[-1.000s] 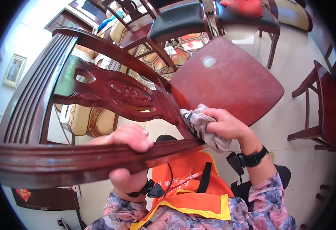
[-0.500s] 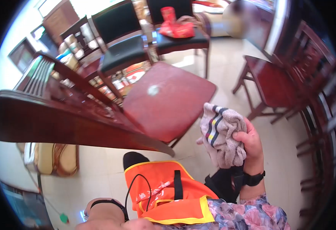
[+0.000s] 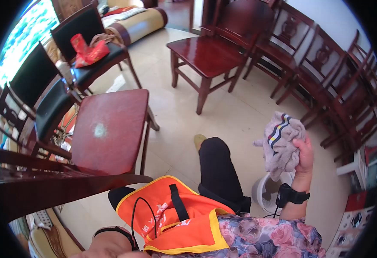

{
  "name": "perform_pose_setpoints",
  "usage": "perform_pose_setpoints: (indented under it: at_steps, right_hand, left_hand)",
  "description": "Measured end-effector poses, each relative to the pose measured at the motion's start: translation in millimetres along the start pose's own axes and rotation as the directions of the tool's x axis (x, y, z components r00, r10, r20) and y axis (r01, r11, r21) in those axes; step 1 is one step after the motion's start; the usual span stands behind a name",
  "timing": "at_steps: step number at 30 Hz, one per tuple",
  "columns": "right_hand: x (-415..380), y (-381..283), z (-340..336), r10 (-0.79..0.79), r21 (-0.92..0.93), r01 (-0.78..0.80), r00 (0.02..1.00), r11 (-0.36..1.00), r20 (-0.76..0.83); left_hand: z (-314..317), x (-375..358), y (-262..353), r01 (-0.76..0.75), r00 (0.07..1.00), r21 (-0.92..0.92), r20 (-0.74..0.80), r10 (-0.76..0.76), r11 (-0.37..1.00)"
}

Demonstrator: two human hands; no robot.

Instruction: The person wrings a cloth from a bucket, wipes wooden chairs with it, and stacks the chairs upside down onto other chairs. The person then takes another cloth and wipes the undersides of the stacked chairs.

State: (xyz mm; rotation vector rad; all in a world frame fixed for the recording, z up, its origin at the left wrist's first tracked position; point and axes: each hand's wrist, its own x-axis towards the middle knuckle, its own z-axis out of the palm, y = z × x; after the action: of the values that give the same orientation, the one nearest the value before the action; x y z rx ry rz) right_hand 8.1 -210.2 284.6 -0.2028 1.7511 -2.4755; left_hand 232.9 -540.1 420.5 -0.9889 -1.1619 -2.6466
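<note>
My right hand is closed around a bunched grey-mauve cloth with dark, white and yellow stripes. The hand holds it up above the floor, over a light bucket standing beside my leg. My left hand shows only in part at the bottom edge, near a black wrist strap; its fingers are hidden. It lies close to the orange apron on my lap. To the left stands a red wooden chair with a pale worn patch on its seat.
Another red wooden chair stands ahead, and several more line the wall at right. A black-seated chair bears a red bag. Behind lies a rolled mat. Boxes sit at the lower right.
My view has swung right, so the chairs appear further left. My right hand, still gripping the cloth, now appears further right, and the bucket has come into view below it.
</note>
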Motion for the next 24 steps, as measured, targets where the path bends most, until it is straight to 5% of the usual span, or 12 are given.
perform_pose_setpoints:
  at_steps: [3, 4, 9, 10, 12, 14, 17, 20, 23, 24]
  right_hand:
    - [-22.0, 8.4, -47.1, 0.069, -0.102, -0.087, 0.982, 0.991, -0.174]
    - [-30.9, 10.4, -60.1, 0.092, -0.115, -0.118, 0.973, 0.986, -0.210]
    - [-70.5, 30.9, -144.0, 0.164, -0.149, -0.248, 0.890, 0.957, -0.426]
    - [-77.0, 36.2, -160.8, 0.179, -0.167, -0.287, 0.862, 0.943, -0.474]
    - [-90.6, 43.7, -193.6, 0.179, -0.201, -0.324, 0.834, 0.925, -0.521]
    - [-115.3, 55.7, -230.2, 0.177, -0.216, -0.367, 0.785, 0.905, -0.594]
    - [-132.6, 81.7, -280.3, 0.206, -0.281, -0.498, 0.716, 0.821, -0.667]
    - [-139.5, 130.0, -334.9, 0.228, -0.353, -0.605, 0.678, 0.714, -0.699]
    - [-152.1, 197.8, -417.2, 0.000, -0.585, -0.643, 0.673, 0.495, -0.740]
    - [-152.9, 216.8, -422.6, -0.075, -0.665, -0.622, 0.705, 0.414, -0.705]
  left_hand:
    - [8.0, 16.4, 2.8, 0.124, 0.983, 0.055, -0.140, -0.116, 0.991]
    - [-5.4, 15.7, -6.7, 0.066, 0.997, -0.045, 0.048, -0.064, 0.997]
    - [-5.1, 18.3, -4.8, 0.143, 0.987, -0.049, 0.085, -0.139, 0.988]
    - [-10.6, 12.9, -12.8, 0.056, 0.995, -0.018, 0.085, -0.055, 0.998]
    - [-13.4, -0.7, -12.7, 0.137, 0.990, 0.169, -0.053, -0.130, 0.976]
    - [-39.1, -34.7, -31.2, 0.043, 0.986, 0.414, -0.166, 0.029, 0.909]
    - [-62.2, -81.4, -28.4, 0.355, 0.875, 0.538, -0.478, -0.070, 0.764]
    - [-54.5, -101.0, -6.0, 0.489, 0.849, 0.627, -0.502, -0.165, 0.607]
    - [-67.6, -136.0, 22.8, 0.555, 0.827, 0.702, -0.524, -0.204, 0.446]
    - [-74.8, -150.2, 22.7, 0.556, 0.812, 0.716, -0.577, -0.091, 0.422]
